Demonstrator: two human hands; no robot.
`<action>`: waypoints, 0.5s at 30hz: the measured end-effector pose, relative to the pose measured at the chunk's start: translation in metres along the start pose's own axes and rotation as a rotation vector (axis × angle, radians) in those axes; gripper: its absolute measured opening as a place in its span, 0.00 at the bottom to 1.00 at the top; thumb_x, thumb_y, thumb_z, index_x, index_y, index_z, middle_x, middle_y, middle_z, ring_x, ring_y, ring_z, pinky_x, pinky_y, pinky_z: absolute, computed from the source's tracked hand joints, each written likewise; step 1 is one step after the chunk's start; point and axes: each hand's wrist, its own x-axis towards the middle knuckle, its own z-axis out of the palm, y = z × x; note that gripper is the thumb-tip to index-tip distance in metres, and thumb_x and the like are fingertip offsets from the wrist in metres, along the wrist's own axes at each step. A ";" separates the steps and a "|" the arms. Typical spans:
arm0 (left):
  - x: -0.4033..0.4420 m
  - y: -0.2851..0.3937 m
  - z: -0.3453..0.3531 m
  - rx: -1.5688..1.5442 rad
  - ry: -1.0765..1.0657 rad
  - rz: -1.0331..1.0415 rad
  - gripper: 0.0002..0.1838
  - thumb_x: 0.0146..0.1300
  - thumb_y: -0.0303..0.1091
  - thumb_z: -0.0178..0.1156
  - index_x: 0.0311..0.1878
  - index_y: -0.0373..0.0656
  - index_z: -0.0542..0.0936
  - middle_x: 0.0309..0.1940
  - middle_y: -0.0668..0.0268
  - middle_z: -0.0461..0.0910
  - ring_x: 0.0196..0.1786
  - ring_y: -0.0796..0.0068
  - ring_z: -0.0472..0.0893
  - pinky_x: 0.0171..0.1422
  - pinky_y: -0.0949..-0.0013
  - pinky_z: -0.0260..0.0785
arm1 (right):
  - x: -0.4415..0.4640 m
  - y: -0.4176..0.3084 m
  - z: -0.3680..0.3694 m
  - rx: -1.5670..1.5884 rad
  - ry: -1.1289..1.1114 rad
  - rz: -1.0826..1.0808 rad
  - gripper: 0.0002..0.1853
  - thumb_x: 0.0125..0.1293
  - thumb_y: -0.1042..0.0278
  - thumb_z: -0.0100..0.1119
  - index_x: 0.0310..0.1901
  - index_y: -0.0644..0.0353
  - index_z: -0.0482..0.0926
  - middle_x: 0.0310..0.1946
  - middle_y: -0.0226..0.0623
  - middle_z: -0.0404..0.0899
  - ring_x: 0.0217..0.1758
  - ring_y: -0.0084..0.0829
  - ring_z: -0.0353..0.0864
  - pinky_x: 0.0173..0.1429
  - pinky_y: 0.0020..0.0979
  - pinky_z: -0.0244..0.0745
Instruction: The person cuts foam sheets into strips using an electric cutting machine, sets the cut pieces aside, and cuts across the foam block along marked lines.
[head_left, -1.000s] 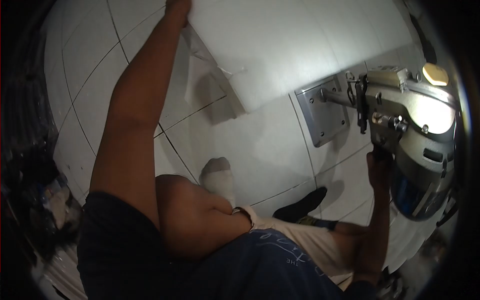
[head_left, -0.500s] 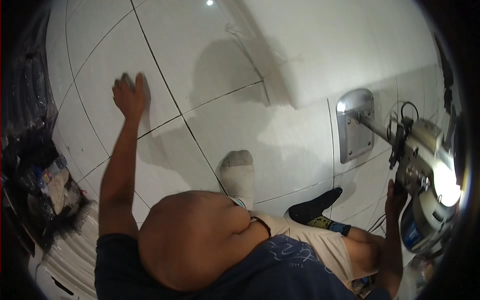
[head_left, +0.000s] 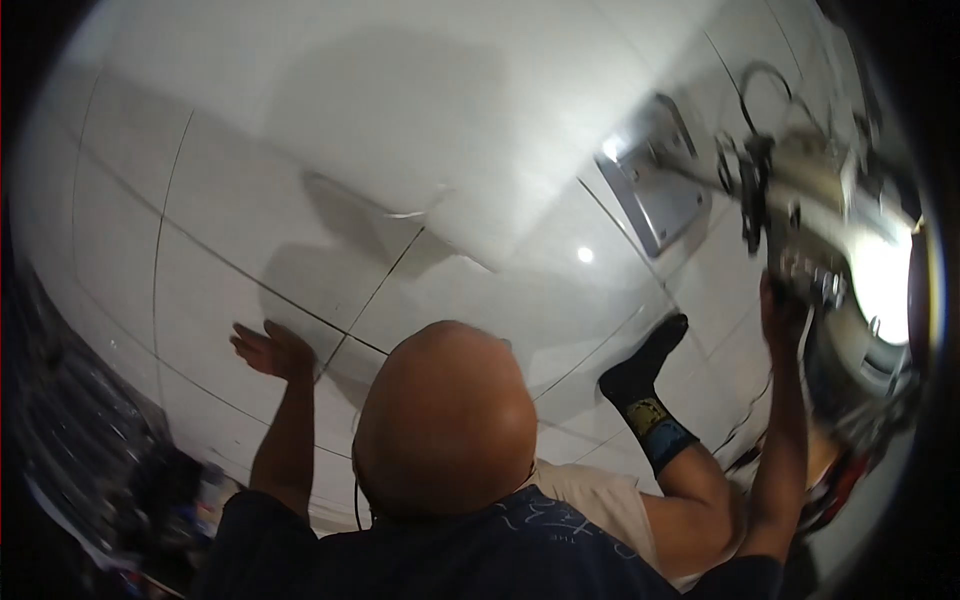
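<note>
My left hand point(head_left: 275, 350) is raised over the pale tiled floor point(head_left: 230, 300), its fingers stretched out and nothing in them. On the right, my right hand point(head_left: 785, 312) grips the near side of a cloth cutting machine point(head_left: 815, 235), though its fingers are partly hidden. The machine's metal base plate point(head_left: 672, 205) has a rounded end and stands on the floor. A bright lamp point(head_left: 885, 290) shines beside its body. White sheet material point(head_left: 560, 90) lies ahead, with a creased edge near the middle. A large rounded patch of bare skin point(head_left: 450, 420) covers the lower middle.
A foot in a black sock point(head_left: 645, 360) rests between my body and the machine. Dark, plastic-wrapped stuff point(head_left: 80, 400) is piled along the left edge. Thin cords point(head_left: 750, 420) run near my right forearm.
My view has swung round. My left hand appears lower and nearer my body. The foot in the pale sock is now hidden. My right hand stays at the machine.
</note>
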 end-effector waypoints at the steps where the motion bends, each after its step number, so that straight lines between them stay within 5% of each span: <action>1: -0.023 0.005 0.002 0.014 -0.006 -0.014 0.34 0.74 0.52 0.43 0.75 0.40 0.54 0.72 0.38 0.53 0.73 0.38 0.55 0.72 0.42 0.51 | 0.004 0.004 0.005 0.072 -0.039 0.078 0.12 0.66 0.61 0.59 0.47 0.56 0.82 0.46 0.45 0.82 0.46 0.46 0.82 0.48 0.42 0.77; 6: -0.132 0.012 0.040 0.113 0.020 -0.043 0.33 0.73 0.53 0.45 0.74 0.45 0.56 0.71 0.40 0.56 0.71 0.40 0.60 0.69 0.45 0.57 | 0.037 0.044 0.058 0.172 0.280 -0.055 0.17 0.62 0.60 0.65 0.49 0.60 0.80 0.43 0.45 0.83 0.47 0.42 0.83 0.54 0.40 0.77; 8: -0.163 0.009 0.043 0.139 -0.058 -0.175 0.34 0.74 0.55 0.41 0.75 0.44 0.55 0.71 0.42 0.55 0.71 0.43 0.60 0.70 0.44 0.54 | 0.045 0.047 0.073 0.293 0.268 -0.054 0.17 0.63 0.61 0.64 0.50 0.60 0.78 0.43 0.46 0.82 0.48 0.43 0.82 0.55 0.39 0.75; 10: -0.197 -0.044 0.094 0.320 0.025 -0.018 0.34 0.74 0.56 0.41 0.75 0.45 0.55 0.71 0.43 0.56 0.70 0.44 0.61 0.70 0.45 0.55 | 0.058 0.045 0.083 0.480 0.214 -0.064 0.17 0.64 0.61 0.63 0.50 0.60 0.76 0.43 0.46 0.81 0.49 0.44 0.80 0.57 0.38 0.73; 12: -0.231 0.033 0.049 0.140 -0.042 -0.320 0.34 0.73 0.57 0.40 0.75 0.46 0.55 0.71 0.45 0.56 0.70 0.47 0.62 0.72 0.48 0.54 | 0.065 0.044 0.098 0.392 0.333 -0.090 0.18 0.64 0.59 0.60 0.51 0.60 0.75 0.40 0.48 0.81 0.47 0.45 0.81 0.56 0.40 0.74; 15: -0.278 0.054 0.020 0.047 -0.107 -0.349 0.35 0.72 0.58 0.42 0.74 0.45 0.55 0.71 0.48 0.59 0.69 0.49 0.64 0.72 0.51 0.56 | 0.076 0.029 0.076 0.276 0.253 0.121 0.22 0.64 0.55 0.58 0.54 0.60 0.73 0.44 0.51 0.81 0.50 0.50 0.81 0.53 0.43 0.75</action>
